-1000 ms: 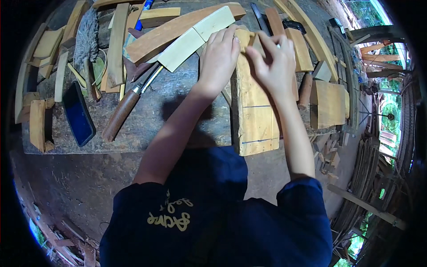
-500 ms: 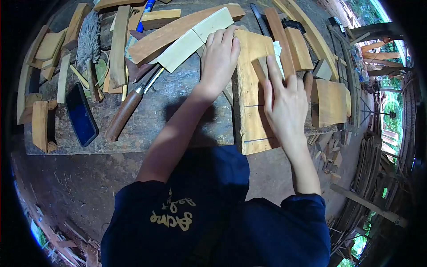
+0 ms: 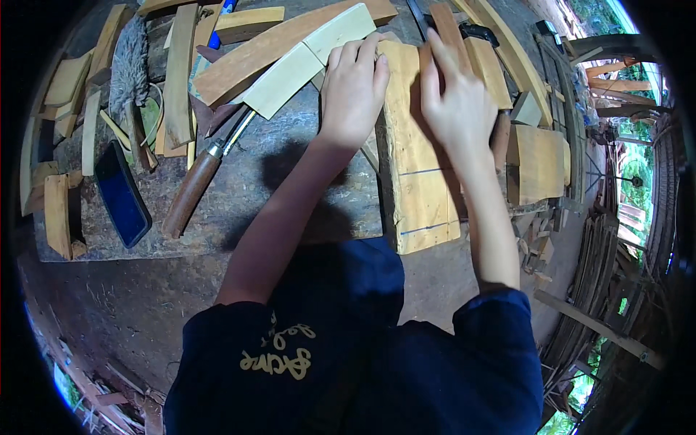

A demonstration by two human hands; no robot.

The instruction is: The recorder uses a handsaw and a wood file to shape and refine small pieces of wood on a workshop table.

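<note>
A thick yellowish wooden block (image 3: 420, 196) lies on the workbench and juts past its near edge, with dark lines drawn across its near part. My left hand (image 3: 351, 94) is closed over the far left edge of the block, thumb on the top; its fingertips are partly hidden. Over the far right side of the block is my right hand (image 3: 458, 101), slightly blurred, its index finger and thumb stretched forward and apart. Beyond it, a brown wooden strip (image 3: 449, 32) lies close to the index finger. I cannot make out anything held in the right hand.
On the workbench (image 3: 304, 181) to the left lie a wooden-handled chisel (image 3: 192, 192), a phone (image 3: 123, 196) and a grey fluffy brush (image 3: 130, 65). Pale wood pieces (image 3: 312, 61) rest beside a long brown board (image 3: 283, 51). A curved wood block (image 3: 535, 165) sits at the right.
My right hand has moved away from me along the block, uncovering more of the drawn lines. My left hand stays at the block's left edge. The view has shifted slightly.
</note>
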